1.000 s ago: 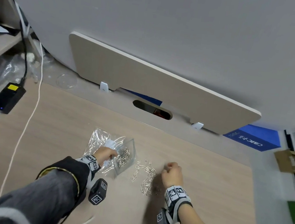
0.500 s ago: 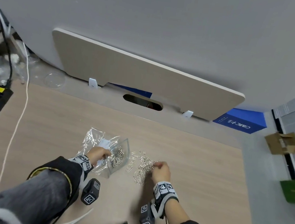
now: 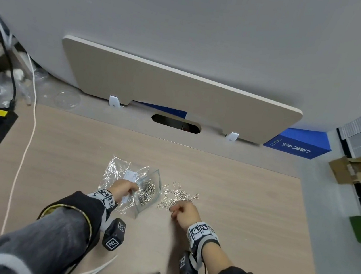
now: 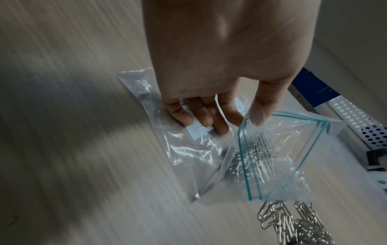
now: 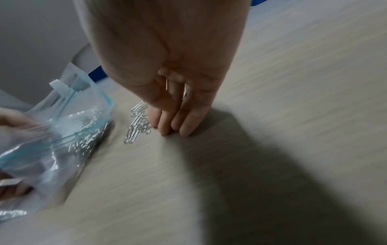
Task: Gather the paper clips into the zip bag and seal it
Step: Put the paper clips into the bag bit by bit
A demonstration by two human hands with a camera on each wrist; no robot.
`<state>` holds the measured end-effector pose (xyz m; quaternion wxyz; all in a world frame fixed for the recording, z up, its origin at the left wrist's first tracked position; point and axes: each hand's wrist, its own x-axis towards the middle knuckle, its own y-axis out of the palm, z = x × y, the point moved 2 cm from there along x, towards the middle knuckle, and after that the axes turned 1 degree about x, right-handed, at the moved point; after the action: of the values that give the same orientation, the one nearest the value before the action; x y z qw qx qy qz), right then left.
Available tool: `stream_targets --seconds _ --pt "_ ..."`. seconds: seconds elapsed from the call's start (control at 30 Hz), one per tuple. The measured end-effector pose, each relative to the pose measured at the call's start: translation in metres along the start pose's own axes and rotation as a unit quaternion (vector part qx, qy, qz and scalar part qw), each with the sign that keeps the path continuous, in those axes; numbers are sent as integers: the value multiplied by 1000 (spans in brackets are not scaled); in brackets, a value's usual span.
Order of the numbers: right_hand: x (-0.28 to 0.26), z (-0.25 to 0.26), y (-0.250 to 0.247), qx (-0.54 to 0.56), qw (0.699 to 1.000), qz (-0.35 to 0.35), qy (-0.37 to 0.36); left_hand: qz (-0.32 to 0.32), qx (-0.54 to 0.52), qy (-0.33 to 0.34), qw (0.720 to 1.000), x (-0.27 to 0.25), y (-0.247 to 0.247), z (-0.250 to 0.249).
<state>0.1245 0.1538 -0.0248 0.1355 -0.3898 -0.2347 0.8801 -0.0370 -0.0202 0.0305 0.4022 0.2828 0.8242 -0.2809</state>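
Roughly half done: the left hand (image 3: 122,190) pinches the zip bag (image 3: 146,192) open with clips inside, while the right hand (image 3: 183,214), fingers curled, rakes loose paper clips (image 3: 176,198) beside its unsealed mouth.

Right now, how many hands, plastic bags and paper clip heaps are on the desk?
Bare hands: 2, left hand, right hand
Clear plastic bags: 2, teal-striped zip bag, crinkly labelled bag
Silver paper clip heaps: 2, bagged heap, loose heap
Total: 6

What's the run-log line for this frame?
left hand: holds zip bag open | right hand: sweeping loose paper clips | seal: open
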Motion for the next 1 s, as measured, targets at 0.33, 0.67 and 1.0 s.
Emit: stream_targets --seconds 0.33,0.67,1.0 --pt "-2 8 -22 -82 974 -176 117 6 10 -8 1000 -1 -2 -3" --pt "12 28 3 -175 975 -139 17 12 28 -13 999 2 -2 -5" --pt "21 26 -1 -147 979 -135 -32 19 10 -30 999 7 -4 -4"
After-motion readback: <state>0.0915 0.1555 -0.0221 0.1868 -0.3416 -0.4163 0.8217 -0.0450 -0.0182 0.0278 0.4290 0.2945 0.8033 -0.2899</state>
